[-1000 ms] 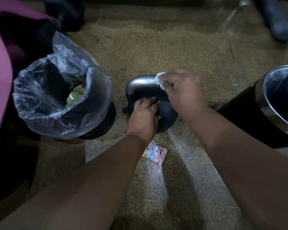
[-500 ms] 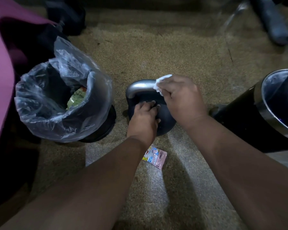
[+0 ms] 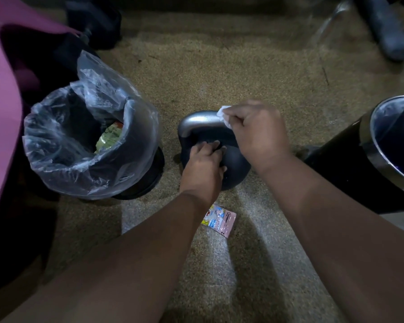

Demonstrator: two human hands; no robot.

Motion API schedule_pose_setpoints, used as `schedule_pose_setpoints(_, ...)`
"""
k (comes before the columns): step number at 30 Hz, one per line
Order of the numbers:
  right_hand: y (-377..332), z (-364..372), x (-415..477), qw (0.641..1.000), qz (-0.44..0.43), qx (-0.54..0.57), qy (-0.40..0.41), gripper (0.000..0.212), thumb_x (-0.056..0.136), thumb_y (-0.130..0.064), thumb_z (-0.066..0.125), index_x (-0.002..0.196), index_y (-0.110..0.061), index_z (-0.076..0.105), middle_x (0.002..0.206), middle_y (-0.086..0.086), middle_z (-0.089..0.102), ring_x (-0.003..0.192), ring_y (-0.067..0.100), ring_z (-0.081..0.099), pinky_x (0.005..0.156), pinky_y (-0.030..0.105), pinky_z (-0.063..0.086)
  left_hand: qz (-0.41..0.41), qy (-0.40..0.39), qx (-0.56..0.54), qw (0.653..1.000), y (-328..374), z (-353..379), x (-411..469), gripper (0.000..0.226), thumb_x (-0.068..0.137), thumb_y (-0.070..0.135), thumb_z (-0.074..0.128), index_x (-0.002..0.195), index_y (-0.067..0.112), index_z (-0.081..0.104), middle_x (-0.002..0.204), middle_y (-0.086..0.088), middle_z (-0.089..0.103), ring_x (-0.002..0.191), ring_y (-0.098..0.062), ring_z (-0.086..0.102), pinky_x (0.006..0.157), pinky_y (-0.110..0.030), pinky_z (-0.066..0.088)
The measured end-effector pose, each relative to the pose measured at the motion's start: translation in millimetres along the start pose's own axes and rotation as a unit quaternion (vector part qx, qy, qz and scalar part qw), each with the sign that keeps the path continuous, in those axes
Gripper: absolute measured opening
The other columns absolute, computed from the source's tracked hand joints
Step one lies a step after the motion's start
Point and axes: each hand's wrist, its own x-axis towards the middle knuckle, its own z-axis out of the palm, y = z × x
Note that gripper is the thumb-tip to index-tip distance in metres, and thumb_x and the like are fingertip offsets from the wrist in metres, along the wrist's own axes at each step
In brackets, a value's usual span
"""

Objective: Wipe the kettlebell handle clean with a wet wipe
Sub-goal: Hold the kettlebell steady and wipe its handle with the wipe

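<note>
Nearest lies a pink wipe packet [image 3: 219, 220] on the floor [image 3: 219, 73], just behind the left wrist. Beyond it the left hand [image 3: 202, 165] presses flat, fingers spread, on the dark kettlebell [image 3: 236, 169] body, steadying it between two bins. Farther on, the right hand [image 3: 258, 134] is clenched around the wet wipe [image 3: 223, 113] at the right end of the silver handle [image 3: 197, 120], which runs left to right; the unwiped stretch probably lies to the hand's left
</note>
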Motion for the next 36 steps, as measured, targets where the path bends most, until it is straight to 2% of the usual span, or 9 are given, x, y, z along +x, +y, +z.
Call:
schedule_pose_setpoints(4, -4, -2, -13, 0.999, -0.045, -0.006, 0.017, 0.014, 0.085, -0.015, 0.065, 0.089, -0.014, 0.078, 0.093, 0.001, 0.073, 0.089, 0.019, 0.068, 0.085, 0.030, 0.051, -0.003, -0.004, 0.002, 1.000, 0, 0, 0, 0.050, 0.079, 0.018, 0.074, 0.128, 0.010, 0.064, 0.136, -0.007, 0.057, 0.128, -0.031, 0.042, 0.109, -0.035, 0.037)
schedule_pose_setpoints(8, 2, 0, 2, 1.000, 0.018, 0.007, 0.005, 0.016, 0.088, -0.028, 0.063, 0.096, -0.025, 0.077, 0.090, -0.003, 0.070, 0.084, 0.016, 0.065, 0.078, 0.030, 0.051, 0.002, 0.007, 0.004, 1.000, 0, 0, 0, 0.050, 0.074, 0.015, 0.077, 0.123, 0.008, 0.067, 0.132, -0.008, 0.060, 0.122, -0.033, 0.047, 0.105, -0.035, 0.040)
schedule_pose_setpoints(13, -2, -3, -13, 1.000, -0.014, 0.005, 0.024, 0.015, 0.086, -0.019, 0.064, 0.092, -0.018, 0.078, 0.094, -0.002, 0.072, 0.090, 0.016, 0.067, 0.085, 0.027, 0.050, 0.003, 0.007, 0.000, 1.000, 0, -1, 0, 0.051, 0.076, 0.017, 0.077, 0.126, 0.010, 0.065, 0.133, -0.007, 0.058, 0.124, -0.031, 0.045, 0.107, -0.036, 0.039)
schedule_pose_setpoints(17, 2, -2, 1, 0.999, 0.035, 0.021, 0.012, 0.017, 0.088, -0.025, 0.063, 0.097, -0.024, 0.077, 0.093, -0.004, 0.071, 0.087, 0.015, 0.065, 0.084, 0.027, 0.050, 0.002, 0.007, 0.001, 1.000, 0, -1, 0, 0.051, 0.076, 0.017, 0.077, 0.125, 0.010, 0.065, 0.133, -0.006, 0.058, 0.123, -0.031, 0.046, 0.107, -0.033, 0.037)
schedule_pose_setpoints(19, 1, 0, -4, 0.999, 0.022, 0.012, 0.023, 0.016, 0.086, -0.023, 0.063, 0.094, -0.022, 0.077, 0.093, -0.002, 0.071, 0.088, 0.016, 0.066, 0.084, 0.029, 0.051, 0.001, 0.003, 0.001, 1.000, 1, -2, 0, 0.051, 0.077, 0.017, 0.076, 0.127, 0.010, 0.065, 0.134, -0.006, 0.058, 0.124, -0.031, 0.045, 0.108, -0.033, 0.036)
schedule_pose_setpoints(22, -2, 0, -14, 0.999, 0.007, 0.031, 0.031, 0.015, 0.085, -0.016, 0.065, 0.093, -0.018, 0.078, 0.097, -0.003, 0.072, 0.092, 0.014, 0.066, 0.089, 0.025, 0.049, 0.003, 0.001, 0.002, 1.000, 1, -2, -1, 0.050, 0.079, 0.018, 0.075, 0.128, 0.011, 0.064, 0.135, -0.007, 0.057, 0.126, -0.031, 0.043, 0.108, -0.034, 0.036)
schedule_pose_setpoints(27, 1, 0, -1, 0.999, 0.034, 0.010, 0.016, 0.017, 0.089, -0.025, 0.063, 0.098, -0.024, 0.077, 0.093, -0.004, 0.070, 0.086, 0.014, 0.064, 0.082, 0.028, 0.051, 0.004, 0.000, 0.008, 1.000, 0, 0, 0, 0.051, 0.079, 0.019, 0.076, 0.129, 0.010, 0.064, 0.136, -0.007, 0.057, 0.126, -0.031, 0.043, 0.109, -0.034, 0.036)
schedule_pose_setpoints(31, -1, 0, -15, 0.999, -0.020, -0.005, 0.033, 0.017, 0.085, -0.016, 0.064, 0.094, -0.014, 0.078, 0.097, 0.000, 0.073, 0.093, 0.017, 0.067, 0.089, 0.028, 0.051, 0.003, -0.005, 0.009, 1.000, 0, -2, 1, 0.050, 0.081, 0.019, 0.073, 0.130, 0.011, 0.063, 0.138, -0.007, 0.055, 0.128, -0.031, 0.041, 0.110, -0.033, 0.033)
schedule_pose_setpoints(36, 1, 1, -8, 1.000, 0.007, 0.002, 0.030, 0.015, 0.087, -0.020, 0.063, 0.093, -0.021, 0.077, 0.095, -0.005, 0.071, 0.088, 0.014, 0.065, 0.085, 0.023, 0.048, 0.000, -0.002, 0.006, 1.000, -1, 0, 0, 0.052, 0.080, 0.019, 0.074, 0.130, 0.012, 0.063, 0.138, -0.006, 0.056, 0.128, -0.031, 0.041, 0.110, -0.033, 0.033)
